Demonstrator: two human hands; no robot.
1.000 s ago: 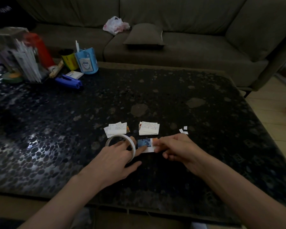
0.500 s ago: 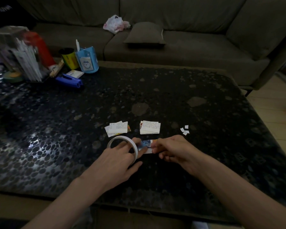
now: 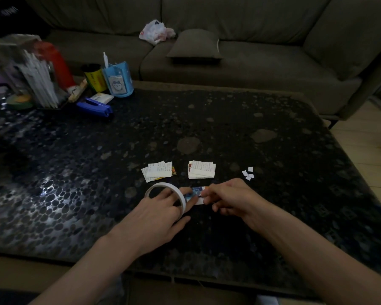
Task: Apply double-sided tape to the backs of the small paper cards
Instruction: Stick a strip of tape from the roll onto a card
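Two forearms cross the near edge of the dark pebble-patterned table [image 3: 273, 227], and both hands meet a little way in from it. The left hand [image 3: 161, 214] holds a white tape roll [image 3: 166, 187], its fingers passed through the ring and the thumb lying along the outside. Just right of the roll, a small card [image 3: 196, 193] with a blue printed face lies between the hands. The right hand [image 3: 231, 199] pinches the card's right end with curled fingers. Just beyond the hands sit two small stacks of cards, a left stack [image 3: 158, 173] fanned loosely and a right stack [image 3: 201, 172] squarer, apart from each other. A few white paper scraps [image 3: 248, 173] lie to their right. Past these the tabletop runs open and bare to its far and right edges, with pale floor [image 3: 370, 155] showing beyond the right edge. Clutter crowds the far left corner: a blue stapler [image 3: 95, 107], a blue pen cup [image 3: 118, 81] and a yellow can [image 3: 94, 79]. A sofa [image 3: 262, 69] runs along the far edge, carrying a cushion [image 3: 195, 45] and a crumpled plastic bag [image 3: 155, 31].
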